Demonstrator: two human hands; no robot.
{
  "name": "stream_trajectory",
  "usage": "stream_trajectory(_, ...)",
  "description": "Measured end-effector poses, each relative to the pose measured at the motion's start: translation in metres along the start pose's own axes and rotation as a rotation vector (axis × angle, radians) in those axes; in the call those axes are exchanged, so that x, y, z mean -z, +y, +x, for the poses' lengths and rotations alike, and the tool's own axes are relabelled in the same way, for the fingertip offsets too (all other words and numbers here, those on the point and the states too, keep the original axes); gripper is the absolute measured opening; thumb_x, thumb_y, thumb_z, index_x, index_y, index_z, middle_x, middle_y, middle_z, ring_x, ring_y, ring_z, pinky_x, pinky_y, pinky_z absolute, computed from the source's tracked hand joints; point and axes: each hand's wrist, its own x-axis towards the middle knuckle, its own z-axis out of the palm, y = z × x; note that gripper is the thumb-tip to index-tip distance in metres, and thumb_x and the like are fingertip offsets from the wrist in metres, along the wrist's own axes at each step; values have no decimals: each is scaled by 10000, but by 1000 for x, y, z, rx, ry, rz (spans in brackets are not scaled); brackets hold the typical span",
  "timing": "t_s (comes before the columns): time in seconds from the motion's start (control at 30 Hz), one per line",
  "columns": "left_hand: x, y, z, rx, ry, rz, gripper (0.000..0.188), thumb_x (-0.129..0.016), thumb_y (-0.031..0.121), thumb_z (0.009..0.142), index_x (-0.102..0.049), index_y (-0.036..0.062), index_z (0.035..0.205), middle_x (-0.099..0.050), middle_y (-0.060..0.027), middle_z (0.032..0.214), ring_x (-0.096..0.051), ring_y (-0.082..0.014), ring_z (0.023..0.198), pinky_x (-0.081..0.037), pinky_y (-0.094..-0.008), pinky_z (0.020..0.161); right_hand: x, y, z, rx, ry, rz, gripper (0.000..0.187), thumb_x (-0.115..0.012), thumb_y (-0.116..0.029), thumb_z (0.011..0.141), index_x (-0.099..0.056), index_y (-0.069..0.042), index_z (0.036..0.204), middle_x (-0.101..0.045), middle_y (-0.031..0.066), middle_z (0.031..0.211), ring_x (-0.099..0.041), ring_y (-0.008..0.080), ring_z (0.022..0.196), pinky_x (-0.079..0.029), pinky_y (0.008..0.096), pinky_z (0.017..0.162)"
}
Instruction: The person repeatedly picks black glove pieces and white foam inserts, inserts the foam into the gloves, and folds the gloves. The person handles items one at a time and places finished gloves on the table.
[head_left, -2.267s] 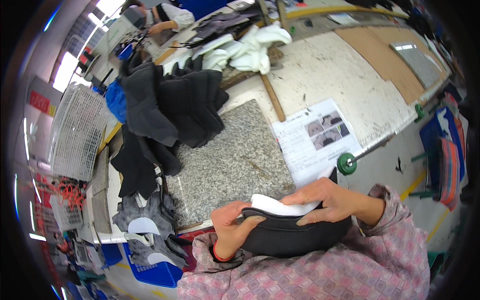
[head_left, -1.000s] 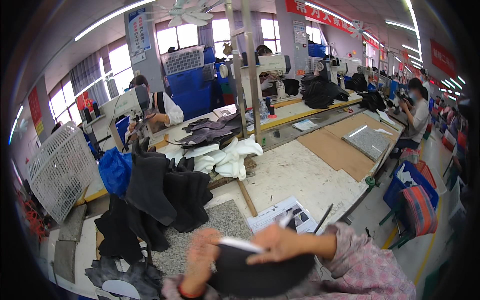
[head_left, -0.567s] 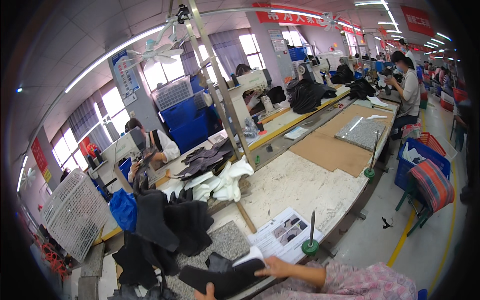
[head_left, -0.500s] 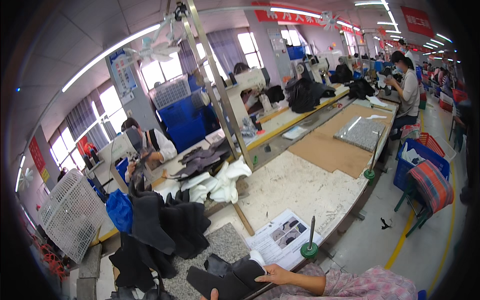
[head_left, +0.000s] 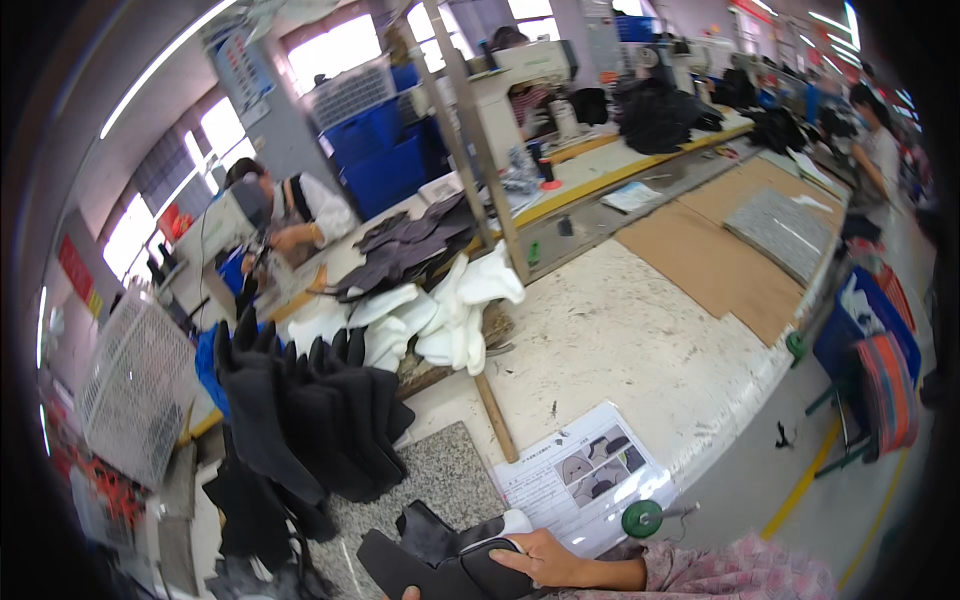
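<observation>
A black shoe upper (head_left: 425,565) with a white lining edge lies at the bottom of the view, over the speckled grey stone slab (head_left: 445,470). My right hand (head_left: 540,558) grips its right end, fingers pressed on the curved top edge by the lining. Of my left hand (head_left: 411,593) only a fingertip shows at the lower edge, against the upper's near side; its other fingers are hidden. To the left stand several similar black pieces (head_left: 300,420) in an overlapping row. White padded pieces (head_left: 440,315) are heaped beyond the slab.
A printed sheet (head_left: 580,480) lies right of the slab, beside a wooden-handled tool (head_left: 495,418) and a green-based spindle (head_left: 642,518). Brown cardboard (head_left: 710,260) covers the far table. A white basket (head_left: 130,380) stands left. A co-worker (head_left: 300,215) sits across at a sewing machine.
The view has dipped and shifted, so the table sits higher in it. My right hand has moved its fingers farther over the upper's edge, and a curved seam or fold now shows there.
</observation>
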Motion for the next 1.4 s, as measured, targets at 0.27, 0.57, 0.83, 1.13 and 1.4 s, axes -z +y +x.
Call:
stream_trajectory(0.27,-7,-6,-10,11,132,-82,434,-671,66,813,-536,-90,1194,-640,-171,1035,-637,-276,904,-537,-385,799,25,5,3,-228,-261,46,383,-493,-309,996,-618,47,930,-526,4,697,-469,76,730,-422,269,672)
stream_trajectory(0.57,4,-14,-13,-106,80,-290,380,-678,113,799,-531,-48,1111,-621,-149,970,-646,-267,846,-541,-379,783,21,-7,1,-187,-463,244,414,-455,-273,998,-516,4,1300,-624,38,1049,-519,92,1003,-390,235,913)
stream_trajectory(0.83,-13,2,-15,-167,-47,-423,379,-638,150,876,-518,-61,1167,-629,-176,1069,-651,-294,933,-539,-411,855,28,0,-35,5,-391,-121,759,-650,-418,878,-341,26,1409,-453,229,1347,-462,292,1233,-371,379,1009)
stream_trajectory(1.13,-43,97,-22,-269,-609,-614,458,-484,306,989,-444,14,1340,-494,-132,1367,-477,-287,1252,-369,-458,1063,36,-136,-20,875,520,-739,461,-747,-428,744,-530,-22,756,-519,147,693,-528,365,656,-433,408,606)
stream_trajectory(1.4,-56,49,36,-55,-686,-339,460,-412,363,1010,-462,42,1336,-526,-112,1324,-500,-248,1210,-367,-397,1049,9,-169,-42,640,562,-987,358,-699,-375,806,-581,-41,760,-557,141,630,-557,360,586,-434,393,514)
